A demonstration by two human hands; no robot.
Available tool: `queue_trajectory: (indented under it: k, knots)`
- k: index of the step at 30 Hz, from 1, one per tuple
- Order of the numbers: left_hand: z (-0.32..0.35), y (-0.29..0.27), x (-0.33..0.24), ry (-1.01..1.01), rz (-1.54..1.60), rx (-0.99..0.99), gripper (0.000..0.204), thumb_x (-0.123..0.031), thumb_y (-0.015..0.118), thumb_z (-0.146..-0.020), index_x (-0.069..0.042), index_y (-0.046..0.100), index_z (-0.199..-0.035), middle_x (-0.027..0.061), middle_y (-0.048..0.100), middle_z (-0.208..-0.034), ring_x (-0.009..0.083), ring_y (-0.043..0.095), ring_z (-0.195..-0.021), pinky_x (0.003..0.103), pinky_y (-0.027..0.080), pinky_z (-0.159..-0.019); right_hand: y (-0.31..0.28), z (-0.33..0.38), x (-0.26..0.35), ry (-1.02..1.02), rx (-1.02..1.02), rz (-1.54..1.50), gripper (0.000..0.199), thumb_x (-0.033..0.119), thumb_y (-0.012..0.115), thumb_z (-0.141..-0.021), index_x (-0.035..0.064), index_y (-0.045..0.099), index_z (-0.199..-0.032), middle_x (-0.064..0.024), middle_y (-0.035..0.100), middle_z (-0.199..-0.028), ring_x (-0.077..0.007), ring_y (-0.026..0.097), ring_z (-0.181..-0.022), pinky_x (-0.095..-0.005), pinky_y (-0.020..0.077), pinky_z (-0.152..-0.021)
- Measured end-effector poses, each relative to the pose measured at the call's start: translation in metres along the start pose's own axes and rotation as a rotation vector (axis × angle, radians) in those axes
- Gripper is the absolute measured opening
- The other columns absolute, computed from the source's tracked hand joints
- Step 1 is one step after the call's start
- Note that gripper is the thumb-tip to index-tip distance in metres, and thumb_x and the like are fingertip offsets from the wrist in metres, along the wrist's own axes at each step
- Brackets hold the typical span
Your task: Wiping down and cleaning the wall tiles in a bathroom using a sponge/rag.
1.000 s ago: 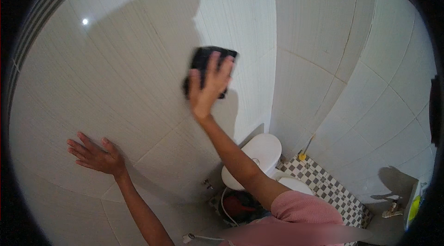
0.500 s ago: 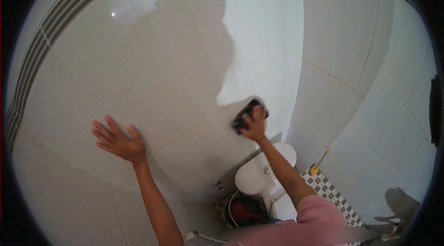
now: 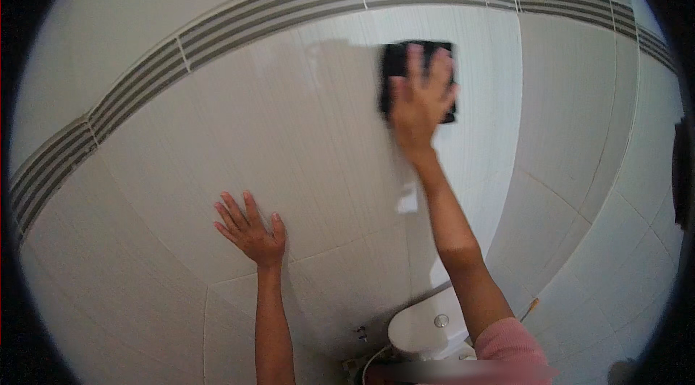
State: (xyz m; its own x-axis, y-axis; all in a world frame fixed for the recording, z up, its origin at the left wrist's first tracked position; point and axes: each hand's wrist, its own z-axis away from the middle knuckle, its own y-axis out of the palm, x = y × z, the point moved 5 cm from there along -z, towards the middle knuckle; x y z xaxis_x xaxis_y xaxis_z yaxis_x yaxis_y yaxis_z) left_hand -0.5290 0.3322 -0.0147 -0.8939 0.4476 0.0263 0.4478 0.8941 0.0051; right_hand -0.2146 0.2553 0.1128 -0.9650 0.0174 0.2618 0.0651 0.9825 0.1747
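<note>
Black cloth (image 3: pixel 394 66) pressed on tiled wall (image 3: pixel 289 117), toilet tank (image 3: pixel 423 327) below.

This is a home bathroom or toilet room. Large glossy white ceramic wall tiles (image 3: pixel 304 139) cover the walls from low down up past head height, with thin grout lines between them. A band of narrow grey striped border tiles (image 3: pixel 239 19) runs around the room, bending through the corner on the right. Below stands a white porcelain toilet cistern with a round flush button (image 3: pixel 423 327).
</note>
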Motion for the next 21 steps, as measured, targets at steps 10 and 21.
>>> queue_trajectory:
  k: [10,21]
  knots:
    - [0.000,-0.001,0.003,0.007,-0.010,0.056,0.064,-0.041,0.045,-0.085,-0.020,0.027,-0.143,0.0115,0.014,-0.151,0.0348,0.011,-0.138,0.059,0.004,-0.106,0.008,0.026,0.136,-0.707,0.273,-0.359,0.061,0.051,0.057,-0.079,0.0311,0.041,-0.135,-0.0110,0.025,-0.147,-0.0283,0.020,-0.137,-0.0525,0.0065,-0.108]
    - [0.002,-0.002,0.006,-0.023,0.053,0.114,0.066,-0.043,0.047,-0.085,-0.022,0.025,-0.143,0.0108,0.012,-0.151,0.0345,0.010,-0.138,0.059,0.000,-0.105,-0.009,-0.037,-0.032,0.427,-0.136,0.094,0.056,0.047,0.039,-0.092,0.0218,0.030,-0.141,-0.0208,0.019,-0.147,-0.0351,0.014,-0.137,-0.0590,0.0070,-0.105]
